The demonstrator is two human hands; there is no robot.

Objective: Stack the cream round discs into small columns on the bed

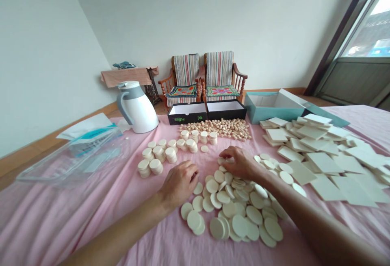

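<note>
A loose pile of pale round discs (240,209), probably wood, lies on the pink cloth in front of me. At the pile's far edge, my right hand (239,163) is bent down with its fingers closed around a round disc (230,160). Left of the pile, my left hand (182,179) rests low over the cloth with curled fingers; what they hold, if anything, is hidden. Beyond it stand several short stacks of discs (157,166). One single disc (204,149) lies flat between the stacks and my right hand.
Square pale tiles (324,162) are heaped at the right. Small wooden beads or knobs (225,128) spread before two black box trays (187,118). A teal box (265,113) stands behind the tiles. At left are a white jug (138,111) and a clear plastic lid (76,158).
</note>
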